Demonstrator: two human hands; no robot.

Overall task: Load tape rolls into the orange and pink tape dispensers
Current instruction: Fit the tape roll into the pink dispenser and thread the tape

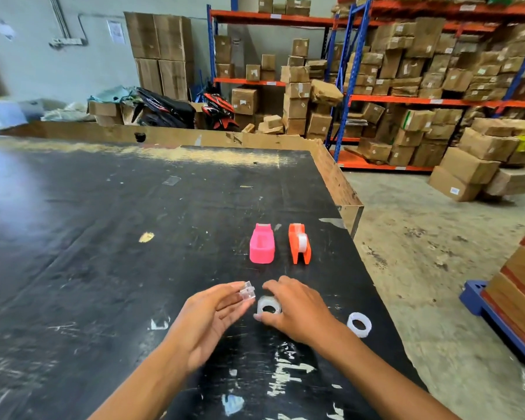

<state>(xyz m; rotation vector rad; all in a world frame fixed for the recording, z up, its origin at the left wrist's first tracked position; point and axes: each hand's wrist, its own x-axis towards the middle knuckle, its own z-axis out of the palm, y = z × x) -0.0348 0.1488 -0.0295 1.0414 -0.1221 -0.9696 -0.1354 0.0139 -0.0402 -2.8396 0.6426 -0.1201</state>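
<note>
— Nearest the camera, on the scuffed black tabletop (103, 253), what do you have?

— Both my hands, side by side. My left hand (208, 318) pinches a small clear plastic core piece (246, 291) at the fingertips, lifted off the surface. My right hand (294, 307) is curled down over a translucent white roll of tape (269, 307), fingers and thumb closed around its rim; the roll looks to be lying flat on the table. The clear piece sits just left of that roll and a little above it, close but apart, I think.

— Anything else beside that roll?

— A second translucent white tape roll (359, 324) lies flat to the right of it, past my right wrist, near the table's right edge. Nobody is touching it.

— And beyond the roll you're gripping?

— Just behind it, the pink plastic tape dispenser (262, 244), its cavity showing no roll. Right of the pink one, and not touching it, the orange plastic tape dispenser (299, 244), with a whitish roll seated in it.

— Farther still?

— Behind the table, blue-and-orange metal shelving (349, 86) stacked with brown cardboard boxes (412, 71).
</note>
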